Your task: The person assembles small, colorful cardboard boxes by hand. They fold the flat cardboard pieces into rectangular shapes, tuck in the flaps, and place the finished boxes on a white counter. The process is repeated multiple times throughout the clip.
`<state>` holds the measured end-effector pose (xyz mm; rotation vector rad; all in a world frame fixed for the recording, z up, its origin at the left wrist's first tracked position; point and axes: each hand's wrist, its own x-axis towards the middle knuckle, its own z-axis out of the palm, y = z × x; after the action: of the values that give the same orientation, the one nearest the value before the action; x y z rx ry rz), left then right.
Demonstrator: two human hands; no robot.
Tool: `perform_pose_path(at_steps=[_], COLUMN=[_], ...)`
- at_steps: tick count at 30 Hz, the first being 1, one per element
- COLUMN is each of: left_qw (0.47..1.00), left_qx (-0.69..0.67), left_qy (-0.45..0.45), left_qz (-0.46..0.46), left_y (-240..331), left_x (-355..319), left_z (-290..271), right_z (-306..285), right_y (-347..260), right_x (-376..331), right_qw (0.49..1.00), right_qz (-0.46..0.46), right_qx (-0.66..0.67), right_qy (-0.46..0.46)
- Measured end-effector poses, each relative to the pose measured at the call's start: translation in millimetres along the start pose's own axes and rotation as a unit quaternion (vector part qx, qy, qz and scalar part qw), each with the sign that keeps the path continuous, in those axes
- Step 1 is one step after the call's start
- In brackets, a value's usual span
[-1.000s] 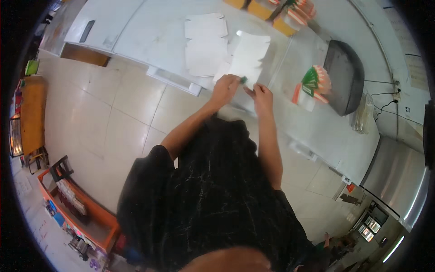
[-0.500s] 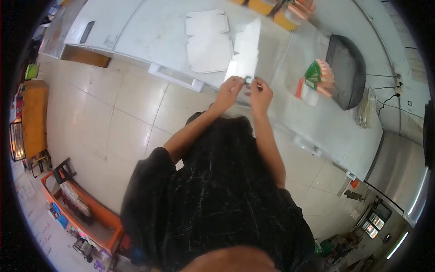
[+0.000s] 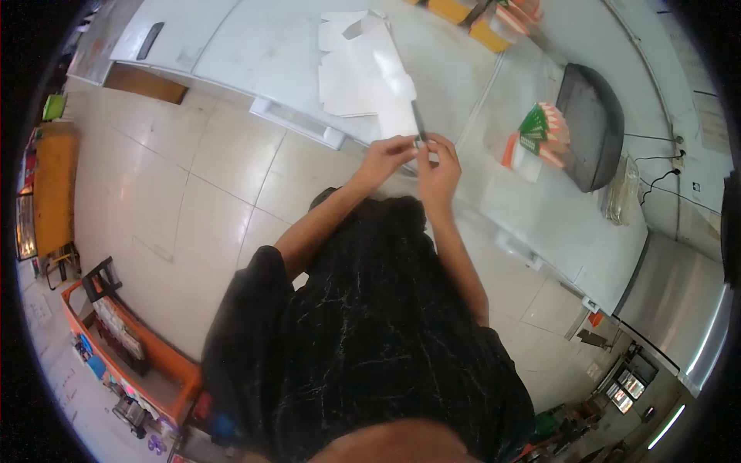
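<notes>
Held the white folding carton [image 3: 395, 92] by its near end, with left hand [image 3: 388, 158] and right hand [image 3: 438, 168] close together at the front edge of the white worktop [image 3: 255, 62]. Pinched the thin cardboard narrowly on both sides, with thumbs and fingers drawn in and hardly any gap between the two hands. Saw a thin green strip [image 3: 419, 122] along the right edge of the carton, just above the fingertips; could not tell from this view the exact flap or tab under them. Pointed the long body of the carton away from the person, leaning a little to the left, with an apparent opening at its far end, partly over the flat carton blanks [image 3: 340, 73]. Could not tell for sure about resting on these blanks or being lifted just above them. Judged as careful fingertip work: called for light and even pressure, with left hand as steady support and right hand for the finer pressing. Needed attention also to the far end, probably easy to swing, being without a hand there. Deserved slow pressing, for fear of bending a panel in the wrong place. Noticed, well apart on the right, a fanned stack of green and orange printed pieces [image 3: 544, 131] near the dark grey rounded panel [image 3: 590, 127].
</notes>
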<state>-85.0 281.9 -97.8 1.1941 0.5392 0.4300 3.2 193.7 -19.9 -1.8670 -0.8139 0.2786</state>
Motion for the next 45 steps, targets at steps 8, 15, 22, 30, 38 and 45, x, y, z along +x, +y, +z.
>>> perform_pose_path(at_steps=[8, 15, 22, 30, 38, 45], left_qw=[0.993, 0.986, 0.957, 0.981, 0.981, 0.973], left_qx=[-0.116, -0.158, 0.229, 0.151, -0.147, -0.195], left_qy=[-0.005, 0.048, 0.129, -0.005, 0.089, 0.098], left_qz=[0.025, 0.032, 0.126, 0.119, -0.089, -0.075], left_y=[4, 18, 40, 30, 44, 44], left_x=[-3, -11, -15, -15, -1, -2], left_z=[2, 5, 17, 15, -6, -3], right_z=[-4, 1, -3, -7, -11, -13], right_y=[8, 15, 2, 21, 28, 32], right_x=[-3, -7, 4, 23, 2, 9], right_qw=[0.997, 0.941, 0.979, 0.952, 0.934, 0.958], right_qz=[-0.019, -0.294, -0.177, -0.148, -0.284, -0.226], right_qx=[0.069, -0.168, -0.096, -0.261, -0.216, -0.175], right_qy=[-0.003, 0.005, 0.021, -0.058, -0.02, 0.012])
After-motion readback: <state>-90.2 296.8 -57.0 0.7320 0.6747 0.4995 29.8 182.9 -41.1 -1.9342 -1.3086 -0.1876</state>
